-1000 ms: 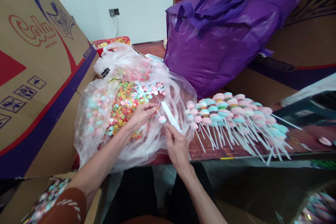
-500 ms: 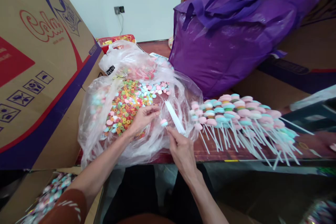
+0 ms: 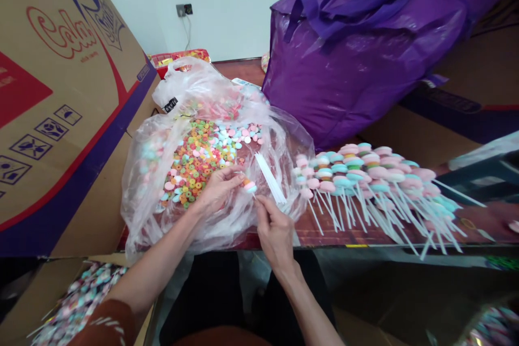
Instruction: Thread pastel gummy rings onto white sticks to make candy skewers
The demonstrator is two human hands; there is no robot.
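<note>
In the head view, the left hand (image 3: 219,190) had its thumb and forefinger pinched together on a small orange candy (image 3: 245,181), its other fingers loosely curled. The right hand (image 3: 276,232) was closed in a narrow pinch on a thin stick (image 3: 254,195), below the pink-and-blue candy (image 3: 250,188) at its upper end. That candy sat between the two hands, just beside the left fingertips.

The step in hand looked like adding the orange candy to the stick. The next move seemed to call for a steady right pinch, the hole lined up with the stick's tip, and a light push from the left; too much force might crack a candy or bend the stick.

Just beyond the right hand's fingers lay loose white sticks (image 3: 270,179). Ring candies (image 3: 192,159) were spread beyond the left hand, on a clear plastic bag (image 3: 140,194). To the right of the right hand, candy-topped sticks (image 3: 357,175) lay heaped on the table (image 3: 310,233), near a purple bag (image 3: 348,75).
</note>
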